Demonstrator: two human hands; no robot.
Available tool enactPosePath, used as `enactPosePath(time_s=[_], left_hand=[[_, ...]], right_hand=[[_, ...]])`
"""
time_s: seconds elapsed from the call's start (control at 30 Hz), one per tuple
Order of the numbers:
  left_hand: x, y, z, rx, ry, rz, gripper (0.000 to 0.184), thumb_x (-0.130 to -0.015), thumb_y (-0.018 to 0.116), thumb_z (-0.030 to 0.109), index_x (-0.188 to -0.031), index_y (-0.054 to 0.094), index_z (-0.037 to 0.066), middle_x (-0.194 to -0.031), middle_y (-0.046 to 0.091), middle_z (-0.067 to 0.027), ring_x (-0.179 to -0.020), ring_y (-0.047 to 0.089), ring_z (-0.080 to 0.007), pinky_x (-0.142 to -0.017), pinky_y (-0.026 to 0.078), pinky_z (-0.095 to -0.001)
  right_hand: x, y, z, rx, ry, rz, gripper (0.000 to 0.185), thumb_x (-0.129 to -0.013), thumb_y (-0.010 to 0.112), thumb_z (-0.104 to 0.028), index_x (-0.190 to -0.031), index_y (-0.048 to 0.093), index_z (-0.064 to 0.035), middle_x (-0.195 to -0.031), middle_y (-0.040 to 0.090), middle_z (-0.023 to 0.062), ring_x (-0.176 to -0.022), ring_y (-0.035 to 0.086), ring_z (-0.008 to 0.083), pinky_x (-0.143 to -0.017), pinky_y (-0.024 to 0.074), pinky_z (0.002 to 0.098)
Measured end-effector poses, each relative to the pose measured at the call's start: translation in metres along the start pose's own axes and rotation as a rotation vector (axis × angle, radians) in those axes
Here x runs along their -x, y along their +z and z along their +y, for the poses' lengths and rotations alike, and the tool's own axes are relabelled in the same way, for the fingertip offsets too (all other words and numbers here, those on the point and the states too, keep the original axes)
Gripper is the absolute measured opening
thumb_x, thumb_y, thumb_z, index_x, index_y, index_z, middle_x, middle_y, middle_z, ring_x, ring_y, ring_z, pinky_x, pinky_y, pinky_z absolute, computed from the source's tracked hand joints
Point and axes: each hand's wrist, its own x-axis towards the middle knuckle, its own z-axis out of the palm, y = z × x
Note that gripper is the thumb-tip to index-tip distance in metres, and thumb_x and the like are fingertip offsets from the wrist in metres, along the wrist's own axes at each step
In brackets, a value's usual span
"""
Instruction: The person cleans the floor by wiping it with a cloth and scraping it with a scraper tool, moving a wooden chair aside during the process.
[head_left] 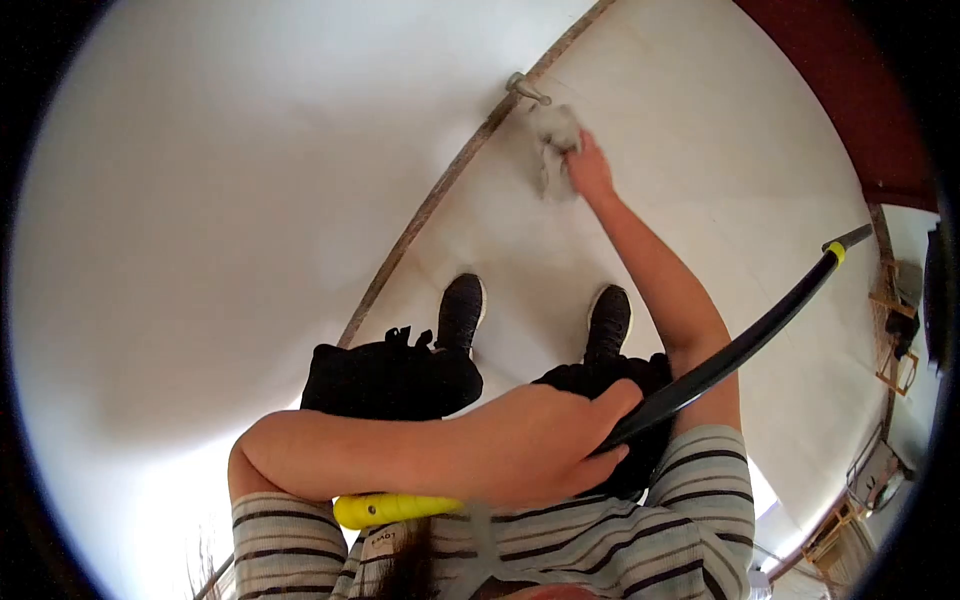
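My left hand (555,435) is closed around a long black pole (725,365) held across my body. A yellow grip (400,510) forms its near end, and a yellow band with a dark, narrow end piece is at the far tip. With my arm stretched forward, my right hand (590,168) grips a crumpled greyish-white cloth (556,135), blurred by motion. This cloth is low down, close to a small metal door stop (528,90) by the brown edge strip. Whether the cloth touches the stop, I cannot tell.
A brown strip (430,205) runs diagonally between two pale surfaces. My dark shoes (461,312) stand on the pale floor (720,180). Dark red material (850,90) fills the upper right. Wooden-framed items (897,372) stand along the right edge.
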Motion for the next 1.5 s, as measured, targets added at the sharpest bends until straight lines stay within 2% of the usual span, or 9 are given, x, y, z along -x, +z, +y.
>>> enactPosePath(time_s=[0.1, 0.43, 0.7, 0.9, 1.0, 1.07, 1.27, 1.4, 1.5], left_hand=[[-0.001, -0.014, -0.013, -0.008, -0.056, 0.016, 0.040, -0.088, 0.052, 0.025, -0.117, 0.034, 0.004, -0.055, 0.053, -0.0189, -0.047, 0.054, -0.0389, -0.042, 0.042, -0.0446], [0.016, -0.021, -0.024, -0.003, -0.170, 0.020, 0.042, -0.087, 0.056, 0.023, -0.119, 0.037, 0.003, -0.059, 0.055, -0.0183, -0.049, 0.056, -0.0358, -0.041, 0.044, -0.0407], [0.020, -0.023, -0.023, 0.037, -0.222, 0.036, 0.043, -0.087, 0.057, 0.022, -0.119, 0.036, 0.003, -0.059, 0.055, -0.0171, -0.050, 0.057, -0.0350, -0.043, 0.044, -0.0396], [0.030, -0.015, -0.032, 0.055, -0.177, 0.100, 0.043, -0.087, 0.056, 0.023, -0.119, 0.036, 0.002, -0.058, 0.055, -0.0170, -0.049, 0.057, -0.0345, -0.042, 0.044, -0.0396], [0.034, -0.019, -0.025, 0.055, -0.243, 0.068, 0.043, -0.087, 0.057, 0.024, -0.119, 0.037, 0.002, -0.059, 0.055, -0.0179, -0.050, 0.057, -0.0348, -0.043, 0.045, -0.0403], [0.037, -0.022, -0.019, 0.063, -0.282, 0.038, 0.044, -0.087, 0.057, 0.024, -0.119, 0.037, 0.003, -0.059, 0.056, -0.0181, -0.050, 0.057, -0.0348, -0.044, 0.045, -0.0403], [0.021, -0.035, -0.018, 0.061, -0.318, -0.007, 0.045, -0.086, 0.058, 0.027, -0.121, 0.038, 0.006, -0.061, 0.057, -0.0167, -0.049, 0.057, -0.0338, -0.043, 0.046, -0.0396], [0.015, -0.040, -0.018, 0.057, -0.393, -0.064, 0.046, -0.086, 0.058, 0.028, -0.121, 0.038, 0.006, -0.061, 0.057, -0.0162, -0.049, 0.058, -0.0341, -0.043, 0.046, -0.0399], [0.024, -0.034, -0.023, 0.026, -0.351, -0.019, 0.046, -0.086, 0.058, 0.028, -0.121, 0.038, 0.005, -0.060, 0.057, -0.0164, -0.050, 0.058, -0.0350, -0.043, 0.046, -0.0397]], right_hand=[[-0.048, -0.014, -0.031, -0.109, 0.155, 0.078, 0.057, -0.080, 0.055, -0.022, -0.133, 0.037, -0.0194, -0.115, 0.050, 0.0261, -0.103, 0.051, 0.0403, -0.088, 0.0429, 0.0431], [-0.111, 0.045, -0.051, 0.672, -0.196, 0.217, 0.045, -0.078, 0.063, -0.032, -0.114, 0.049, -0.0096, -0.097, 0.060, 0.0171, -0.088, 0.061, 0.0333, -0.074, 0.0486, 0.0454], [-0.135, 0.021, -0.028, -0.263, -0.045, -0.668, 0.056, -0.083, 0.060, -0.037, -0.127, 0.046, -0.0059, -0.105, 0.063, 0.0125, -0.089, 0.060, 0.0226, -0.081, 0.0477, 0.0335], [-0.046, 0.067, 0.009, -1.760, 0.484, -0.391, 0.059, -0.091, 0.039, -0.053, -0.128, 0.046, -0.0081, -0.111, 0.058, 0.0125, -0.105, 0.054, 0.0252, -0.088, 0.0440, 0.0430], [0.018, 0.107, 0.029, -0.967, 0.658, -0.171, 0.055, -0.091, 0.044, -0.043, -0.130, 0.042, -0.0035, -0.125, 0.050, 0.0154, -0.116, 0.047, 0.0273, -0.095, 0.0382, 0.0375], [0.030, 0.107, 0.011, -0.634, 0.395, -0.042, 0.057, -0.090, 0.047, -0.041, -0.130, 0.041, -0.0020, -0.123, 0.051, 0.0167, -0.115, 0.048, 0.0280, -0.093, 0.0383, 0.0348], [-0.090, 0.114, -0.029, -0.786, 0.049, 0.298, 0.049, -0.088, 0.050, -0.033, -0.122, 0.048, 0.0019, -0.115, 0.057, 0.0196, -0.104, 0.055, 0.0315, -0.088, 0.0419, 0.0373], [-0.084, 0.164, -0.032, -0.610, 0.615, -0.026, 0.037, -0.087, 0.048, -0.027, -0.110, 0.054, 0.0020, -0.098, 0.061, 0.0208, -0.093, 0.058, 0.0323, -0.079, 0.0451, 0.0390], [-0.026, 0.273, 0.000, 0.066, 0.088, -0.278, 0.025, -0.081, 0.051, -0.021, -0.093, 0.060, -0.0007, -0.089, 0.062, 0.0194, -0.087, 0.060, 0.0308, -0.075, 0.0461, 0.0409]])
